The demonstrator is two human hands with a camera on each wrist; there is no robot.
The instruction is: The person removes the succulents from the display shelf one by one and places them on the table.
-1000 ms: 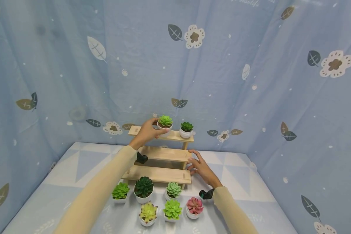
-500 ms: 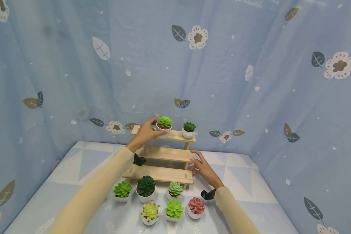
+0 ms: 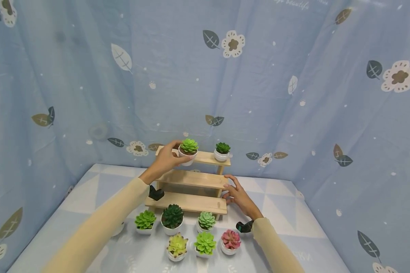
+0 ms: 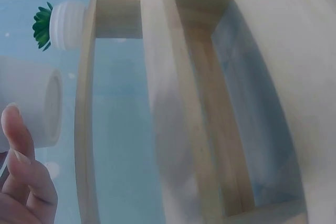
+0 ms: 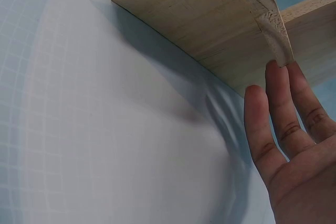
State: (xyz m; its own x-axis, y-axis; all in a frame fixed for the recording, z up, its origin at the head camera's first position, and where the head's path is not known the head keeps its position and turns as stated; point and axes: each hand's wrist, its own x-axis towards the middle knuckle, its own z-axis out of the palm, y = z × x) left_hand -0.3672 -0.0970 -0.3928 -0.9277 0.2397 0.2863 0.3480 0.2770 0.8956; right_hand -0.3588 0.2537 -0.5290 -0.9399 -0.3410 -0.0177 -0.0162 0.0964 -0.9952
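Note:
With thumb and fingers, my left hand point(image 3: 164, 162) grips the white pot point(image 4: 26, 100) of a bright green succulent point(image 3: 189, 145). In the left wrist view a gap shows between the pot's base and the top shelf. A dark green potted succulent point(image 3: 222, 151) stands at that shelf's right end. My right hand point(image 3: 238, 197) is at the right end of the three-tier wooden stand point(image 3: 191, 202). Its outstretched fingers point(image 5: 281, 106) touch a board's end in the right wrist view; the thumb is outside that view.
Several potted succulents stand on the table in front of the stand: a large dark green one point(image 3: 172, 217), a yellowish one point(image 3: 177, 245), a pink one point(image 3: 231, 239) and other green ones point(image 3: 205, 243). A blue patterned curtain point(image 3: 177, 76) hangs behind.
The left hand has moved the bright green succulent a little to the left and down along the top shelf. The right hand stays at the stand. The head view has shifted slightly.

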